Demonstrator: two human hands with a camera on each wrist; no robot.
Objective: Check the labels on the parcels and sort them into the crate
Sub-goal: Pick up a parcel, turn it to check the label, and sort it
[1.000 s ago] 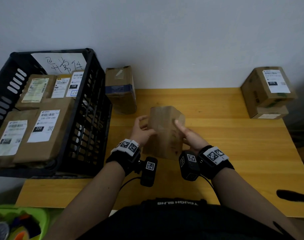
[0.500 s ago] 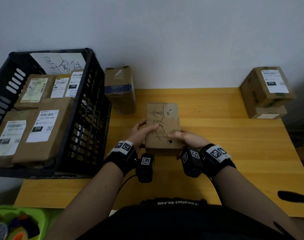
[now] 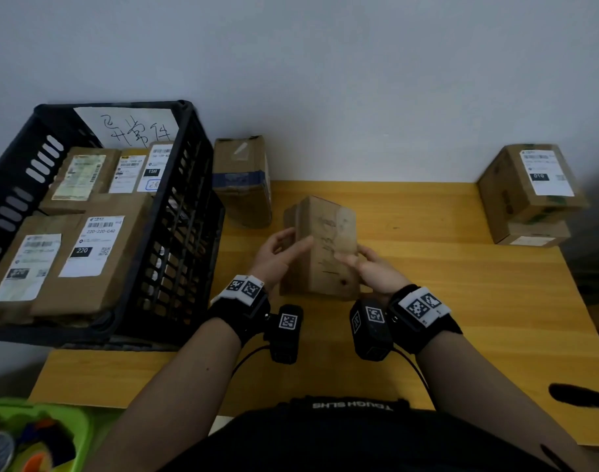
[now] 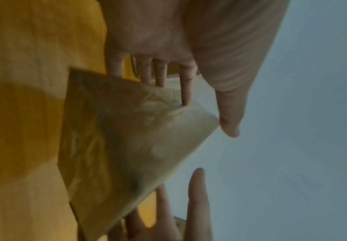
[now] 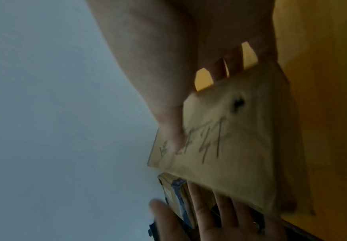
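Note:
A small brown cardboard parcel (image 3: 328, 233) with black handwriting on its face is held tilted above the yellow table (image 3: 444, 301). My left hand (image 3: 291, 248) grips its left edge, thumb on the front and fingers behind. My right hand (image 3: 357, 264) pinches the right edge; in the right wrist view its thumb lies on the written face of the parcel (image 5: 230, 154). The picture is blurred, and no printed label shows on it. The black crate (image 3: 175, 253) stands at the left and holds several labelled parcels (image 3: 97, 247).
A taller brown box (image 3: 241, 180) stands against the wall beside the crate. Two stacked boxes (image 3: 529, 189) with labels sit at the table's far right. A handwritten sheet (image 3: 134, 129) leans in the crate's back. Green clutter (image 3: 35, 434) lies below the table's left corner.
The parcel showed a plain side, then lay flat with its written face up; now both hands have tipped it up again and turned it a little.

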